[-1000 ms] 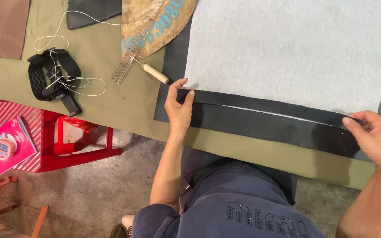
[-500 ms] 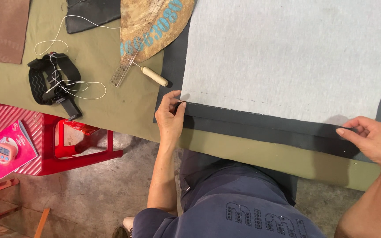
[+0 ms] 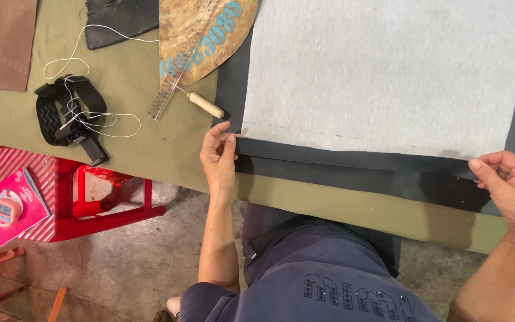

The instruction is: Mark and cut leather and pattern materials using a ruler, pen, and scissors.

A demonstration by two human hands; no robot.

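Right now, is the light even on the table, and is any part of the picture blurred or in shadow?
Head view: light falls evenly on the grey sheet; no glare. Left hand and right hand on the black folded strip look sharp. The floor under the table edge is darker, in shadow.

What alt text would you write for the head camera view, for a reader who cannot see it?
A person's left hand and right hand pinch the folded near edge of a black sheet under a pale grey panel on an olive table. A wooden-handled tool and clear ruler lie nearby.
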